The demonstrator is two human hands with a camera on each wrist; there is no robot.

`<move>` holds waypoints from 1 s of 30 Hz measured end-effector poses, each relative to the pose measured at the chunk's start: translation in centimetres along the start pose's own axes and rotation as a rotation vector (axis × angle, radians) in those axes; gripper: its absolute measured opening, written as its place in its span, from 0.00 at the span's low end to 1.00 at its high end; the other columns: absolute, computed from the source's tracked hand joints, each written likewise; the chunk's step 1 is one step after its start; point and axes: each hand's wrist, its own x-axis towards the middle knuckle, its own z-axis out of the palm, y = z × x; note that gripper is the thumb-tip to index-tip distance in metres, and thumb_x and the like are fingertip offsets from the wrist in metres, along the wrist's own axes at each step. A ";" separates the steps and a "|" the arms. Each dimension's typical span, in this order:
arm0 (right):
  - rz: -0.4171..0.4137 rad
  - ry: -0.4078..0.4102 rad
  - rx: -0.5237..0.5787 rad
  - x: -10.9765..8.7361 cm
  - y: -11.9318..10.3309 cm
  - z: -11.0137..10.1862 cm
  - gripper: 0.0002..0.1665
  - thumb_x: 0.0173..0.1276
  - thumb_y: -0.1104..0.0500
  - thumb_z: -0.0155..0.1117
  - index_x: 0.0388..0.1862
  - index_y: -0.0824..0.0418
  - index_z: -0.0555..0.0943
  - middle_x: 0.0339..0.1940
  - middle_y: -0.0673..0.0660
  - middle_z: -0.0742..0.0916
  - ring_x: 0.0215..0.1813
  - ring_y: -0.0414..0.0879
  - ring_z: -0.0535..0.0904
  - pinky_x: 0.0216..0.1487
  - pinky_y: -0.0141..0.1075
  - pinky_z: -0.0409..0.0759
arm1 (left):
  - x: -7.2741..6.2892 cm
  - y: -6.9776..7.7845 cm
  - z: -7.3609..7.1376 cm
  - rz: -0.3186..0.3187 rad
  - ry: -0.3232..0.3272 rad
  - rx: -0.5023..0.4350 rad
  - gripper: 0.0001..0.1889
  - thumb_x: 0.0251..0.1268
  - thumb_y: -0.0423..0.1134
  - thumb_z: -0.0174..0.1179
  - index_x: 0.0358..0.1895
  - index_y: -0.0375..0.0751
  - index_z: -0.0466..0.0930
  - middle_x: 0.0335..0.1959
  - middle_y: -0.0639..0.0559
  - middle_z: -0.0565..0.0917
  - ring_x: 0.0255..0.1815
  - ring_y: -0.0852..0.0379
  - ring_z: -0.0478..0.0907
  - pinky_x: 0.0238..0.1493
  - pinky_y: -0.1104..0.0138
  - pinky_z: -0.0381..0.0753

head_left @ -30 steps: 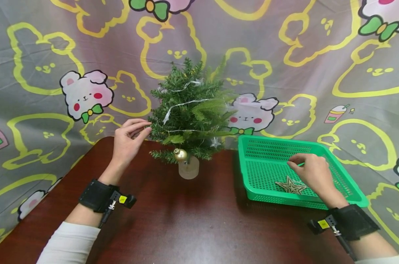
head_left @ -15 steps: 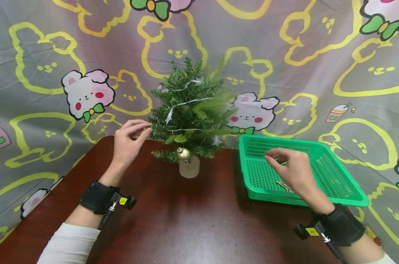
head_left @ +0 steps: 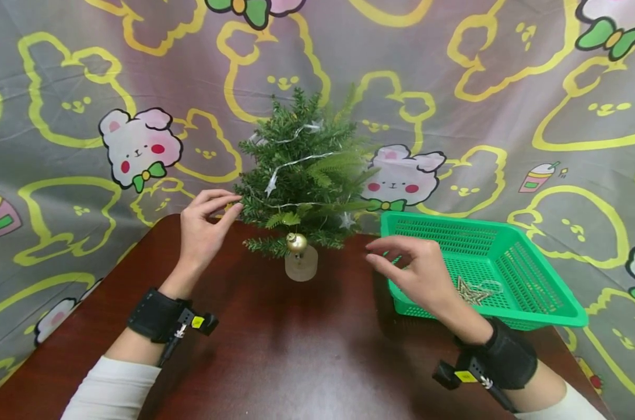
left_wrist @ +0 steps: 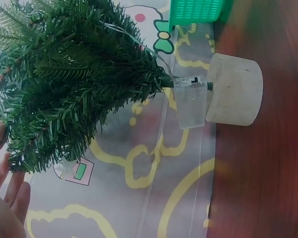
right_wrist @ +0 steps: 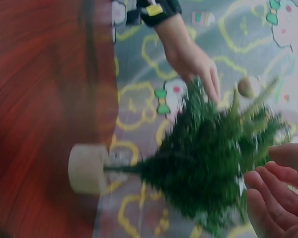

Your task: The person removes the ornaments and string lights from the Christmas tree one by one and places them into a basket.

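Observation:
A small artificial Christmas tree (head_left: 301, 157) stands on a pale round base (head_left: 301, 265), with wire garland and clear stars (head_left: 347, 220) on it. A gold bauble (head_left: 296, 242) hangs low at its front. With thumb and fingertips, my left hand (head_left: 204, 224) pinches the tip of a branch (left_wrist: 27, 156) on the tree's left side. My right hand (head_left: 419, 271) hovers between tree and basket, thumb and fingers apart, nothing visible between them. Its fingertips appear beside the upper foliage in the right wrist view. Behind it, a glittery gold star ornament (head_left: 469, 291) lies in the green basket (head_left: 555, 318).
The dark wooden table (head_left: 275, 350) carries the tree and basket. A clear battery box (left_wrist: 191, 104) sits by the trunk. A patterned curtain (head_left: 191, 70) rises close behind. In the right wrist view, a round gold bauble (right_wrist: 246, 88) shows past the foliage.
My right hand has moved left from over the basket toward the tree, its fingers a little wider. The front garland star and bauble have shifted slightly right. My left hand stays put.

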 end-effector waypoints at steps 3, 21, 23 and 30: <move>-0.023 -0.015 0.063 0.4 -0.9 0.9 0.09 0.63 0.60 0.72 0.43 0.52 0.88 0.39 0.50 0.91 0.33 0.34 0.82 0.31 0.28 0.82 | -0.1 0.2 0.1 0.014 0.011 0.008 0.08 0.61 0.26 0.66 0.43 0.26 0.87 0.44 0.35 0.83 0.43 0.77 0.75 0.39 0.86 0.75; -0.171 0.077 0.206 2.6 -4.1 4.5 0.12 0.64 0.62 0.71 0.46 0.60 0.86 0.43 0.55 0.89 0.43 0.45 0.86 0.44 0.38 0.86 | -0.4 0.6 0.5 0.056 0.026 0.033 0.08 0.59 0.25 0.67 0.41 0.27 0.87 0.42 0.34 0.84 0.43 0.65 0.77 0.40 0.84 0.71; -0.167 0.075 0.229 2.8 -4.2 4.7 0.12 0.64 0.62 0.71 0.47 0.61 0.85 0.44 0.57 0.89 0.45 0.46 0.86 0.47 0.36 0.86 | -0.4 0.6 0.5 0.052 0.024 0.037 0.08 0.59 0.25 0.67 0.41 0.27 0.87 0.43 0.35 0.84 0.43 0.64 0.77 0.40 0.84 0.71; -0.168 0.077 0.248 3.3 -4.5 5.9 0.14 0.64 0.61 0.71 0.48 0.61 0.85 0.44 0.56 0.90 0.45 0.45 0.88 0.47 0.34 0.85 | -0.7 0.3 0.3 0.070 0.050 0.043 0.07 0.59 0.25 0.67 0.41 0.28 0.88 0.45 0.32 0.84 0.45 0.66 0.79 0.43 0.86 0.73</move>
